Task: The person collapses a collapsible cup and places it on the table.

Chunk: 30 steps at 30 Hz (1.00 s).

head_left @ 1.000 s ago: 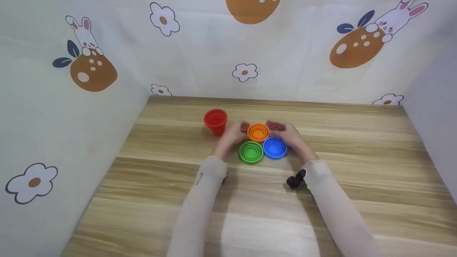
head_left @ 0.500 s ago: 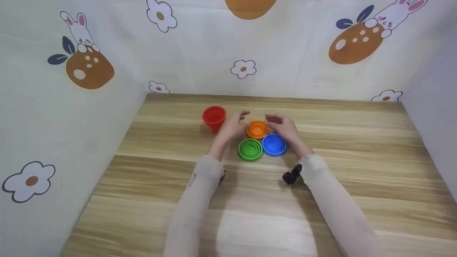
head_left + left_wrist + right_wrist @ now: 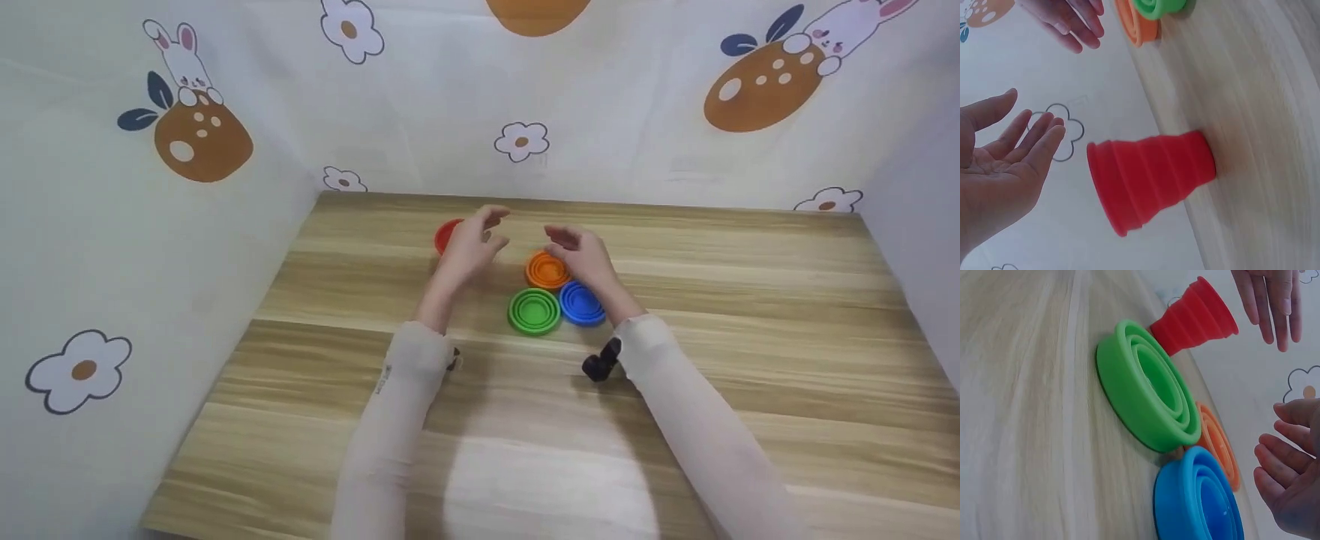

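Three collapsed folding cups lie together on the table: an orange one [image 3: 547,270] at the back, a green one [image 3: 534,311] at the front left and a blue one [image 3: 582,304] at the front right. A red folding cup [image 3: 1151,180] stands upright and extended to their left, partly hidden by my left hand in the head view. My left hand [image 3: 469,247] hovers near the red cup, fingers loosely bent and holding nothing. Above the orange and blue cups my right hand [image 3: 585,256] is raised with relaxed fingers, also holding nothing.
The wood-grain table [image 3: 720,315] is bounded by a patterned cloth wall [image 3: 420,97] at the back and left, and a plain wall [image 3: 915,195] on the right. A small black device [image 3: 602,362] sits at my right wrist.
Both hands have lifted away from the orange cup. My left hand has moved left and up, over the red cup; my right has risen slightly. The cups stay where they were.
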Each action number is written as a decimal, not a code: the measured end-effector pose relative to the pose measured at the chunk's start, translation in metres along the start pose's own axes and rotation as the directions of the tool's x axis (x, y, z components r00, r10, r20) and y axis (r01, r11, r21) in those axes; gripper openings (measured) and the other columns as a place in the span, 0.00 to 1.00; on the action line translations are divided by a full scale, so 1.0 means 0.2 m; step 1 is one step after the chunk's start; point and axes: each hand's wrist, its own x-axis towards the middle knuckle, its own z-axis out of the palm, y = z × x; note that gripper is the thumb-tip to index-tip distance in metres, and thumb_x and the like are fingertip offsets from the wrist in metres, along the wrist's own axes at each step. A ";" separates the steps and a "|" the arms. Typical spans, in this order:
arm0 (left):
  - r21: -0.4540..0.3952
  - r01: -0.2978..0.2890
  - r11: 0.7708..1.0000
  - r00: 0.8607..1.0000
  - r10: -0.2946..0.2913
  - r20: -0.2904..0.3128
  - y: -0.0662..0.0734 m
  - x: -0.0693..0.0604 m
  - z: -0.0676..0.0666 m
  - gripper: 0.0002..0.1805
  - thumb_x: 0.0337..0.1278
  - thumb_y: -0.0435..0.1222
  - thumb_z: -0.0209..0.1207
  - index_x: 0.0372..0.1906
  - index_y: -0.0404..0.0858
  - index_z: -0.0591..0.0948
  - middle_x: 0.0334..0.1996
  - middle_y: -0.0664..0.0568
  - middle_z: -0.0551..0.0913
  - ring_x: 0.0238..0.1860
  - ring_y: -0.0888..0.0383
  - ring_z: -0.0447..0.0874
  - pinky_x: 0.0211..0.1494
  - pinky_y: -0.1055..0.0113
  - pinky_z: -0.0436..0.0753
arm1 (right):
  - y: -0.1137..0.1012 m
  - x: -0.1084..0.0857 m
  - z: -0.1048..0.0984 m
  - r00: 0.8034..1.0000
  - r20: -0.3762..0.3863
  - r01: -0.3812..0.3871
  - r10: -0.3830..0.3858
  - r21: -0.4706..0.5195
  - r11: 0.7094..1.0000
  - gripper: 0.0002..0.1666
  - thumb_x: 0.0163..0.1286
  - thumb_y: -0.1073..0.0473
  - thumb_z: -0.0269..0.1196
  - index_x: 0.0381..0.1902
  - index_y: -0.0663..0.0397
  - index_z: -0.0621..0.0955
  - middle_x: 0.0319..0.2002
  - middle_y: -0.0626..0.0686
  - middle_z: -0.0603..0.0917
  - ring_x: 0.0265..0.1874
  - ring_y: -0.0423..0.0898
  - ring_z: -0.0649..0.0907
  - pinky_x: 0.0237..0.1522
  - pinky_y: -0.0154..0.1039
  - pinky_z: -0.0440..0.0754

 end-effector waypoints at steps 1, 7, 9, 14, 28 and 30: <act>0.006 -0.006 1.000 1.000 0.006 -0.012 0.00 0.00 -0.01 0.24 0.66 0.27 0.57 0.66 0.35 0.73 0.67 0.42 0.75 0.71 0.49 0.70 0.75 0.58 0.71 | 0.00 0.00 0.01 1.000 0.004 0.008 -0.008 0.005 1.000 0.27 0.73 0.61 0.60 0.66 0.66 0.73 0.66 0.66 0.76 0.66 0.59 0.77 0.69 0.48 0.74; 0.023 -0.009 1.000 0.998 0.010 -0.066 -0.04 -0.01 -0.09 0.24 0.66 0.27 0.56 0.66 0.34 0.73 0.66 0.41 0.75 0.71 0.48 0.70 0.76 0.58 0.68 | -0.02 0.01 0.07 1.000 0.020 0.019 -0.020 0.039 0.999 0.27 0.72 0.60 0.61 0.66 0.63 0.74 0.66 0.64 0.77 0.66 0.57 0.77 0.70 0.47 0.75; 0.006 0.005 1.000 0.997 -0.004 -0.082 -0.06 -0.01 -0.11 0.23 0.66 0.27 0.56 0.66 0.34 0.73 0.67 0.41 0.75 0.72 0.49 0.69 0.77 0.58 0.67 | -0.03 0.01 0.09 0.999 0.026 0.021 -0.022 0.053 0.998 0.27 0.72 0.60 0.61 0.66 0.63 0.74 0.66 0.63 0.77 0.67 0.56 0.76 0.70 0.47 0.74; -0.046 0.057 0.997 0.989 -0.063 -0.131 -0.10 -0.03 -0.17 0.23 0.67 0.27 0.57 0.66 0.38 0.74 0.68 0.43 0.74 0.73 0.50 0.68 0.77 0.58 0.68 | -0.06 0.02 0.14 0.998 0.038 0.040 -0.043 0.072 0.997 0.27 0.72 0.61 0.61 0.66 0.64 0.73 0.67 0.63 0.76 0.68 0.56 0.76 0.71 0.45 0.73; -0.147 0.070 0.987 0.971 -0.101 -0.215 -0.27 -0.08 -0.26 0.26 0.66 0.27 0.57 0.68 0.34 0.70 0.72 0.41 0.69 0.77 0.49 0.61 0.80 0.59 0.61 | -0.07 0.02 0.26 0.993 0.102 0.040 -0.053 0.133 0.990 0.29 0.72 0.61 0.62 0.68 0.63 0.71 0.68 0.62 0.75 0.69 0.55 0.74 0.71 0.44 0.73; -0.154 0.074 0.985 0.970 -0.107 -0.216 -0.29 -0.09 -0.27 0.27 0.66 0.29 0.58 0.69 0.34 0.69 0.72 0.40 0.68 0.77 0.48 0.61 0.80 0.59 0.61 | -0.07 0.02 0.28 0.991 0.115 0.046 -0.063 0.148 0.988 0.30 0.72 0.61 0.61 0.69 0.64 0.71 0.68 0.63 0.74 0.69 0.56 0.74 0.71 0.45 0.73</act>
